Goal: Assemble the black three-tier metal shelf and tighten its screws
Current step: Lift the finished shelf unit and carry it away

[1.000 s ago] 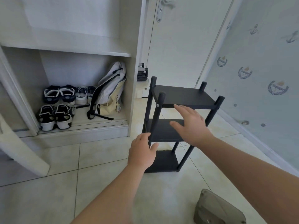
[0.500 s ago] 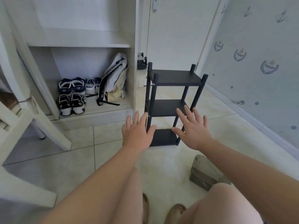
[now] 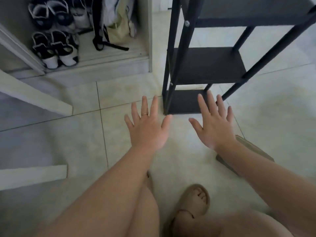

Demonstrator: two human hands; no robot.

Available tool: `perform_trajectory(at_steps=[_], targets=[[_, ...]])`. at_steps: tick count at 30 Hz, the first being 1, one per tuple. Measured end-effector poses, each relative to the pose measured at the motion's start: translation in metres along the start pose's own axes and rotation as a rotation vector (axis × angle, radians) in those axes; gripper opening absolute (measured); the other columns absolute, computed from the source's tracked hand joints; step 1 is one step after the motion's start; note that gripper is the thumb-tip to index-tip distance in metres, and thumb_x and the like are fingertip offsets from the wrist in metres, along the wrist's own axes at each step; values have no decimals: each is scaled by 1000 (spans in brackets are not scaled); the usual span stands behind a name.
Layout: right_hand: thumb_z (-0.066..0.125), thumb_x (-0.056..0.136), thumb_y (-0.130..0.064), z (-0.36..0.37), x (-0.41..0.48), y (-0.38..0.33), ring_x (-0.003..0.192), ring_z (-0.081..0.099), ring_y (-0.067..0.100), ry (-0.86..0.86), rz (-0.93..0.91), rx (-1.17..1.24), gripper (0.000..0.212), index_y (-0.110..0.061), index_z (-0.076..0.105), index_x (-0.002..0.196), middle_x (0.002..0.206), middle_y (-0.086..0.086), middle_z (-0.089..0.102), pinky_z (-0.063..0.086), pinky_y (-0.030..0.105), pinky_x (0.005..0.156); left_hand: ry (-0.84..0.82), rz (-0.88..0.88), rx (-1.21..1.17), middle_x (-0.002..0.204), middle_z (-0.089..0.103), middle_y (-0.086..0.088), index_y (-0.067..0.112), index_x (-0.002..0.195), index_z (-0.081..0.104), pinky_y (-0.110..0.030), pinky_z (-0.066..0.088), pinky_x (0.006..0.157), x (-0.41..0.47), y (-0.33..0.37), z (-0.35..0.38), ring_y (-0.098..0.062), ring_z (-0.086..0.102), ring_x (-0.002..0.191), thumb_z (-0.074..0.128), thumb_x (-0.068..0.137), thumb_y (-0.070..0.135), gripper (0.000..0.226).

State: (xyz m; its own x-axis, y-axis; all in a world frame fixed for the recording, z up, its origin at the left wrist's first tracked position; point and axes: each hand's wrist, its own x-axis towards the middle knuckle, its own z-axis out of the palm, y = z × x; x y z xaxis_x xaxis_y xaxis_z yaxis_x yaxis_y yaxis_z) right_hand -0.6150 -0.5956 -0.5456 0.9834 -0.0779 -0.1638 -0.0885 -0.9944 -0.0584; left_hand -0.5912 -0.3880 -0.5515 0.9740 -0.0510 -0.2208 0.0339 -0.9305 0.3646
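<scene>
The black three-tier metal shelf (image 3: 210,65) stands upright on the tiled floor at the upper right, its top tier cut off by the frame edge. A silver screw head (image 3: 186,23) shows on its front left post. My left hand (image 3: 147,127) is spread flat with straight fingers, a ring on one finger, just left of the shelf's foot and holding nothing. My right hand (image 3: 213,125) is spread the same way in front of the bottom tier, also empty. Neither hand touches the shelf.
A white cabinet (image 3: 145,40) at the upper left holds several sandals (image 3: 54,48) and a pale backpack (image 3: 116,26). White chair parts (image 3: 34,93) lie at the left. A tan box (image 3: 253,151) sits under my right forearm. My sandalled foot (image 3: 193,202) is below.
Both hands have left the shelf, drawn back and spread their fingers. The view has tipped down and come closer to the shelf's lower tiers.
</scene>
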Motion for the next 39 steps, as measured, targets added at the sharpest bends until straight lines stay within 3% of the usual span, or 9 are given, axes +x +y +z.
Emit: perform_trajectory(at_steps=[4, 9, 16, 21, 30, 39], targets=[[11, 99, -68, -4, 0, 7, 156, -13, 33, -202, 26, -25, 76, -30, -11, 160, 169, 1, -15, 2, 63, 122, -78, -30, 19, 167, -12, 7, 40, 157, -5, -58, -7, 119, 4, 9, -4, -31, -15, 153, 20, 99, 65, 69], [9, 98, -68, -86, -35, -5, 155, -15, 33, -365, 15, -34, 76, -31, -16, 159, 168, 0, -21, 3, 64, 122, -245, -42, 42, 167, -12, 6, 40, 157, -6, -59, -6, 121, -37, 25, -73, -29, -17, 152, 19, 98, 66, 69], [1, 94, -69, -266, -67, -46, 154, -20, 32, -440, -9, -92, 77, -32, -22, 157, 167, 1, -24, 2, 63, 123, -316, 22, 92, 168, -11, 4, 39, 156, -8, -57, -7, 119, -73, 68, -228, -31, -14, 153, 13, 97, 66, 69], [-8, 87, -71, -353, -75, -61, 154, -20, 32, -425, 27, -158, 79, -33, -28, 154, 166, 0, -27, 1, 63, 122, -292, 80, 23, 168, -9, 5, 37, 158, -2, -57, -6, 120, -72, 81, -314, -29, -15, 153, 16, 96, 66, 70], [-11, 85, -71, -387, -29, -25, 155, -17, 30, -385, 119, -143, 80, -33, -25, 154, 166, -3, -25, 4, 62, 123, -355, 79, 35, 168, -8, 5, 35, 158, -1, -57, -2, 121, -18, 103, -354, -28, -12, 153, 22, 98, 65, 70], [13, 100, -65, -384, 67, 64, 155, -13, 29, -394, 164, -95, 74, -30, -17, 159, 168, -2, -19, 6, 60, 122, -480, -97, -49, 168, 8, 0, 32, 158, 6, -54, 12, 120, 58, 167, -325, -30, 2, 153, 32, 99, 61, 71]])
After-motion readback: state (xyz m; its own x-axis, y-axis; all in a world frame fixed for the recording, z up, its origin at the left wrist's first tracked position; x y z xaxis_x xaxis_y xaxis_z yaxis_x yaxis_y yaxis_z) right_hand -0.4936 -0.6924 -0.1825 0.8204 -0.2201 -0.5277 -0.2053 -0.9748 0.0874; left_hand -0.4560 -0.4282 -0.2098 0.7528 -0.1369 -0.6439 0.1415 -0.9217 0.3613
